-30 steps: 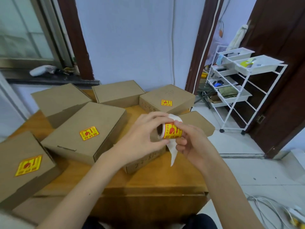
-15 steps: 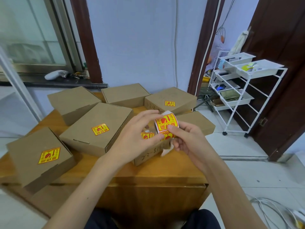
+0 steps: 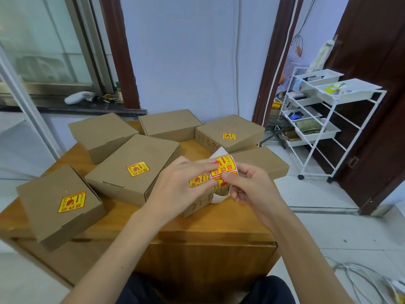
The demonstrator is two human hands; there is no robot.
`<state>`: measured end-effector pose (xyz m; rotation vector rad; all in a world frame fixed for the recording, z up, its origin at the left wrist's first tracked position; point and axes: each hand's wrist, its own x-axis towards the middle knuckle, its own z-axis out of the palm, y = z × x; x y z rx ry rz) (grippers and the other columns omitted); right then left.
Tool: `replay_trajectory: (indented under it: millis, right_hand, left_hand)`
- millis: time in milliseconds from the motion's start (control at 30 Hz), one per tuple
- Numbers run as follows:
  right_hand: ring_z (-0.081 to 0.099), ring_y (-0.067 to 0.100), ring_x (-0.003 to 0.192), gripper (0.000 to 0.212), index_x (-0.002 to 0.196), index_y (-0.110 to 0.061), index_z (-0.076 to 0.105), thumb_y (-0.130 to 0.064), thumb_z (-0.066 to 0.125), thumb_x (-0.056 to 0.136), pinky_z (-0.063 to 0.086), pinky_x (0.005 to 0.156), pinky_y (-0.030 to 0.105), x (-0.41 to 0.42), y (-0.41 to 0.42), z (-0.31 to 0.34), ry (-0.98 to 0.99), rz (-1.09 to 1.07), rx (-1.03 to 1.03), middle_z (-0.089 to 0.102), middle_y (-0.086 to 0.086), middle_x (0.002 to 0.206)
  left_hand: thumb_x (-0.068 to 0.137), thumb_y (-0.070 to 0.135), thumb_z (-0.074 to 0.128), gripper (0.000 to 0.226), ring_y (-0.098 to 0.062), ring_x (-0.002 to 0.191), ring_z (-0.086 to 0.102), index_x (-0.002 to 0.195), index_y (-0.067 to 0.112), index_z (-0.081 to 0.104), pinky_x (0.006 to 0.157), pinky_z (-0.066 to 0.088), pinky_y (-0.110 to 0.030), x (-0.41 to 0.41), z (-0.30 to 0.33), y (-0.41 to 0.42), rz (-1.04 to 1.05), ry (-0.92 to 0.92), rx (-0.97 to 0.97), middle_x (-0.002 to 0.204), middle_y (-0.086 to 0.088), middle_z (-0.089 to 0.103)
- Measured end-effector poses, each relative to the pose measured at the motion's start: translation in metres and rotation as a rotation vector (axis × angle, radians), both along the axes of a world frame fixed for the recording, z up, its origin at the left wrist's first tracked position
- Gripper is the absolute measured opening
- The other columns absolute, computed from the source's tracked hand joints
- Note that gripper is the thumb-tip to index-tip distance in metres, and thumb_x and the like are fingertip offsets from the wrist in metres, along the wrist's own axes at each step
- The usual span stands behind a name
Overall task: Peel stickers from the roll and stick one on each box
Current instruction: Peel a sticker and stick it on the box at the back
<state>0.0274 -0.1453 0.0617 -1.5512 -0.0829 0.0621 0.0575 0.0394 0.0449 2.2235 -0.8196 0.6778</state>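
Two hands (image 3: pixel 186 185) (image 3: pixel 252 189) gripping sticker roll (image 3: pixel 223 170), above boxes (image 3: pixel 131 167)

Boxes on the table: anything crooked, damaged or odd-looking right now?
No damage shows. The stickers on the near-left box and the middle box sit rotated, not square to the edges. The near-left box overhangs the table edge. Both hands hold the sticker roll.
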Motion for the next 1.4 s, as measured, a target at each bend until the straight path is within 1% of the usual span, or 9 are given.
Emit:
replay_trajectory:
  millis: [100,233,300,467,567,800,933,1133,1400]
  right_hand:
    - [0.05,0.006,0.044,0.015,0.102,-0.012,0.071,-0.015,0.065,0.089,0.043,0.043,0.016,0.001,0.002,-0.001,0.007,-0.007,-0.001,0.071,-0.002,0.07]
    - [0.051,0.006,0.045,0.013,0.1,-0.014,0.071,-0.016,0.065,0.088,0.043,0.044,0.016,0.001,0.002,-0.003,0.015,-0.001,0.01,0.07,-0.004,0.07]
    - [0.052,0.006,0.046,0.016,0.103,-0.013,0.071,-0.013,0.065,0.088,0.044,0.044,0.016,0.001,0.002,-0.002,0.013,0.022,-0.007,0.072,-0.003,0.073]
    - [0.053,0.005,0.047,0.018,0.105,-0.013,0.071,-0.01,0.065,0.087,0.044,0.044,0.015,0.0,0.003,-0.002,0.004,0.016,-0.024,0.072,-0.002,0.074]
    - [0.053,0.005,0.046,0.018,0.105,-0.014,0.07,-0.011,0.065,0.088,0.044,0.044,0.015,0.0,0.003,-0.002,0.004,0.006,-0.023,0.071,-0.003,0.072]
    - [0.054,0.005,0.047,0.016,0.102,-0.017,0.07,-0.011,0.066,0.087,0.044,0.044,0.015,-0.003,0.005,-0.002,0.008,0.011,-0.021,0.07,-0.001,0.073]
    - [0.055,0.006,0.048,0.019,0.106,-0.014,0.069,-0.016,0.066,0.087,0.046,0.045,0.016,-0.003,0.006,-0.002,0.018,0.024,-0.019,0.072,0.0,0.075]
    - [0.055,0.005,0.047,0.014,0.101,-0.018,0.07,-0.017,0.066,0.088,0.045,0.045,0.015,-0.003,0.012,-0.001,0.002,0.025,-0.039,0.075,0.005,0.084]
    - [0.054,0.006,0.047,0.018,0.106,-0.018,0.069,-0.018,0.064,0.089,0.046,0.046,0.017,0.002,0.02,-0.002,0.011,0.016,-0.066,0.075,0.003,0.083]
  left_hand:
    - [0.085,0.037,0.061,0.025,-0.013,0.081,0.056,0.102,0.026,0.075,0.071,0.048,-0.023,0.0,-0.001,0.0,-0.014,-0.038,0.0,0.113,0.017,0.069]
    - [0.084,0.045,0.061,0.037,-0.011,0.092,0.057,0.118,0.028,0.066,0.077,0.05,-0.025,0.0,-0.003,0.004,-0.021,0.018,0.081,0.123,0.015,0.065]
    - [0.083,0.04,0.068,0.04,-0.011,0.094,0.057,0.12,0.027,0.064,0.077,0.05,-0.027,-0.001,-0.004,0.005,-0.004,0.035,0.076,0.123,0.014,0.064]
    - [0.081,0.031,0.074,0.036,-0.009,0.093,0.057,0.116,0.024,0.068,0.075,0.044,-0.016,-0.004,-0.003,0.004,0.014,0.002,0.06,0.121,0.013,0.066]
    - [0.081,0.031,0.074,0.033,-0.01,0.091,0.056,0.114,0.024,0.07,0.074,0.042,-0.013,-0.005,-0.003,0.003,0.02,-0.013,0.029,0.116,0.02,0.062]
    - [0.083,0.029,0.072,0.025,-0.008,0.089,0.059,0.107,0.022,0.074,0.073,0.046,-0.017,-0.008,-0.004,0.002,0.013,-0.016,-0.02,0.114,0.01,0.071]
    - [0.085,0.031,0.07,0.022,0.006,0.09,0.052,0.105,0.025,0.073,0.072,0.043,-0.01,-0.01,-0.003,0.004,0.011,0.072,-0.088,0.113,0.017,0.068]
    - [0.086,0.031,0.068,0.01,-0.007,0.086,0.054,0.092,0.039,0.066,0.064,0.046,-0.015,-0.012,-0.001,0.004,0.041,0.188,-0.182,0.108,0.024,0.066]
    - [0.087,0.031,0.066,0.01,-0.009,0.077,0.058,0.095,0.029,0.073,0.057,0.045,-0.015,-0.007,-0.002,0.012,0.038,0.325,-0.381,0.092,0.017,0.069]
